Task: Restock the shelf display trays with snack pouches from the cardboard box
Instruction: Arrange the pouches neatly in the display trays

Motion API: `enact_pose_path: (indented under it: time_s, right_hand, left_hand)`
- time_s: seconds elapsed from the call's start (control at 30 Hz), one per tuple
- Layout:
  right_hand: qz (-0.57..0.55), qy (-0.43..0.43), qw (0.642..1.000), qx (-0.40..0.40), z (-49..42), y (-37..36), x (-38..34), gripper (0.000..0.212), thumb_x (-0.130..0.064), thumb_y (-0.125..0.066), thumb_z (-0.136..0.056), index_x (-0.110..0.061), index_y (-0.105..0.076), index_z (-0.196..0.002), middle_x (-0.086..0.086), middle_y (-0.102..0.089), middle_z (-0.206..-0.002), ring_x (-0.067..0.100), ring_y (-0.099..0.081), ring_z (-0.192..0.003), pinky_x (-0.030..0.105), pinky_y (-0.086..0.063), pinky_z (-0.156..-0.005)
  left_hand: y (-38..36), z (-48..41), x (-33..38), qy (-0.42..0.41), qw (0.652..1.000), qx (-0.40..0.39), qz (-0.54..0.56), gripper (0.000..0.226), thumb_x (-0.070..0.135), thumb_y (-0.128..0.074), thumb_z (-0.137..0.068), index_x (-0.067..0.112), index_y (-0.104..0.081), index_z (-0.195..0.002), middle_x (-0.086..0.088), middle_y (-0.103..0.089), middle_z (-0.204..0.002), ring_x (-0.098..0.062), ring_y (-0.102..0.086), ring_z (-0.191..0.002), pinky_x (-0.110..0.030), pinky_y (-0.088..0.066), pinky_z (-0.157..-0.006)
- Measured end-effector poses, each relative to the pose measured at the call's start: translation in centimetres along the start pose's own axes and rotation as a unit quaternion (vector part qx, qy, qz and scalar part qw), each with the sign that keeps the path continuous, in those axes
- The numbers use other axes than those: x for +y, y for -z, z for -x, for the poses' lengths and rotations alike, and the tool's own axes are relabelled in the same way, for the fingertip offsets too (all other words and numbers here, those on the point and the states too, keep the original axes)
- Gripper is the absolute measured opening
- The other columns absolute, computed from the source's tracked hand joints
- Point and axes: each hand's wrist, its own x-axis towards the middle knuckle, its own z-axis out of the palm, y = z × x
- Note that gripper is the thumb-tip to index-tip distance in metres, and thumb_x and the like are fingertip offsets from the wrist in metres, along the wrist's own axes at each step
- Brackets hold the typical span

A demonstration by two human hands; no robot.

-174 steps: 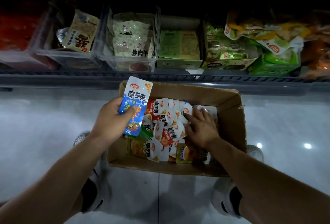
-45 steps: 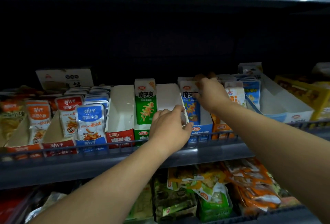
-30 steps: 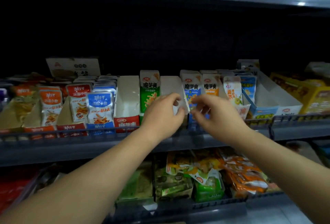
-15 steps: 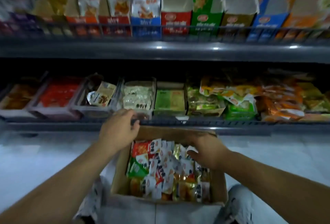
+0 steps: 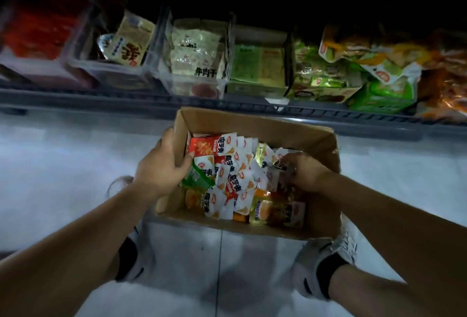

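Cardboard-walled, the box point(image 5: 265, 127) sits on the floor point(image 5: 50, 165), heaped with mixed pouches point(image 5: 227, 172). Left hand point(image 5: 164, 165) curls over its left wall; right hand point(image 5: 307, 174) is sunk among them, fingers point(image 5: 294, 162) bent — grip unclear. Tangled neighbours could drag out and spill.

Cardboard box point(image 5: 255, 124) between left hand point(image 5: 161, 165) and right hand point(image 5: 307, 174): matt brown paperboard. Snack pouches point(image 5: 235, 180) inside it: glossy, creased plastic film. Floor point(image 5: 63, 170) beneath the hands: smooth, glossy tile. Bins point(image 5: 161, 26) beyond the hands: clear hard plastic. Shelf rail point(image 5: 101, 100) fronting them: dark metal, dull sheen.
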Motion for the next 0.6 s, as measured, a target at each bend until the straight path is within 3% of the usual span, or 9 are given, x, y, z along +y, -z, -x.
enact_pose_path:
  time_s: [0.1,0.23,0.37,0.43,0.5,0.6]
  right_hand:
    - [0.026,0.005,0.999,-0.033,-0.2,0.1,0.8,0.043,-0.026,-0.060,-0.097,-0.025,-0.050,-0.139,0.007,-0.056,-0.137,0.025,-0.056,-0.119,0.027,-0.043,-0.091]
    - [0.018,-0.004,0.999,-0.034,-0.2,0.1,0.9,0.053,-0.024,-0.062,-0.096,-0.029,-0.045,-0.146,0.009,-0.046,-0.147,0.027,-0.051,-0.128,0.034,-0.046,-0.101]
    - [0.012,0.041,0.999,0.007,0.3,0.0,0.3,0.039,-0.021,-0.062,-0.095,-0.025,-0.057,-0.133,0.007,-0.052,-0.136,0.025,-0.055,-0.120,0.031,-0.048,-0.095]
    - [0.014,0.071,0.996,-0.047,0.9,-0.6,-0.4,0.031,-0.024,-0.066,-0.094,-0.023,-0.063,-0.125,0.002,-0.059,-0.127,0.020,-0.058,-0.116,0.029,-0.048,-0.094]
    - [0.003,0.076,0.989,-0.127,1.4,-1.9,-1.1,0.043,-0.030,-0.070,-0.092,-0.025,-0.059,-0.133,-0.002,-0.060,-0.133,0.017,-0.057,-0.122,0.029,-0.046,-0.103]
    - [0.021,0.082,0.990,-0.111,1.8,-3.8,-1.4,0.050,-0.031,-0.069,-0.091,-0.027,-0.055,-0.139,-0.002,-0.058,-0.139,0.018,-0.053,-0.129,0.032,-0.042,-0.109]
  left_hand:
    - [0.0,0.0,-0.1,-0.005,1.000,0.008,0.017,0.062,0.056,-0.060,-0.093,0.038,-0.029,-0.144,-0.001,-0.067,-0.124,-0.028,-0.069,-0.098,-0.051,-0.059,-0.084]
    - [0.0,0.1,-0.3,-0.008,1.000,0.004,0.030,0.065,0.060,-0.058,-0.092,0.039,-0.028,-0.146,0.002,-0.065,-0.128,-0.026,-0.069,-0.103,-0.052,-0.060,-0.086]
    - [-0.1,0.2,-0.4,-0.010,1.000,0.011,0.027,0.065,0.059,-0.058,-0.093,0.037,-0.028,-0.147,0.001,-0.064,-0.130,-0.027,-0.068,-0.106,-0.052,-0.060,-0.087]
    - [-0.2,0.2,-0.4,-0.011,1.000,0.015,0.025,0.066,0.058,-0.058,-0.093,0.037,-0.028,-0.147,0.000,-0.064,-0.131,-0.027,-0.068,-0.106,-0.053,-0.059,-0.088]
    - [-0.4,0.1,-0.5,-0.010,1.000,0.018,0.021,0.066,0.056,-0.059,-0.093,0.036,-0.027,-0.148,-0.002,-0.064,-0.132,-0.029,-0.067,-0.106,-0.052,-0.058,-0.089]
    - [-0.5,-0.1,-0.7,-0.005,1.000,0.014,0.023,0.066,0.053,-0.061,-0.094,0.036,-0.027,-0.148,-0.002,-0.064,-0.131,-0.029,-0.068,-0.106,-0.052,-0.058,-0.090]
